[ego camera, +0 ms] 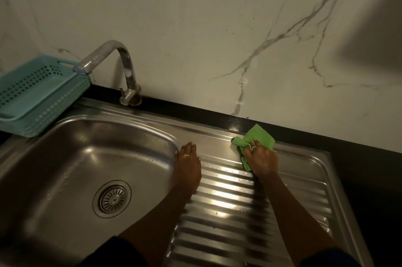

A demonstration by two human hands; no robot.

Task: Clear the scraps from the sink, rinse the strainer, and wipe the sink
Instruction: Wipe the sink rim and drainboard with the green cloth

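Observation:
The steel sink (pixel 71 153) fills the left half of the view, with its round strainer (pixel 112 199) seated in the drain. No scraps show in the basin. My left hand (pixel 188 164) lies flat, fingers together, on the rim between basin and ribbed drainboard (pixel 235 205). My right hand (pixel 261 157) presses a crumpled green cloth (pixel 258 136) onto the far flat edge of the drainboard, near the black counter strip. Water drops glint on the ribs.
A curved chrome tap (pixel 124 64) stands behind the basin, its spout pointing left. A teal perforated basket (pixel 37 94) sits at the sink's far left corner. A marbled white wall (pixel 217 38) rises behind the black counter edge (pixel 304 136).

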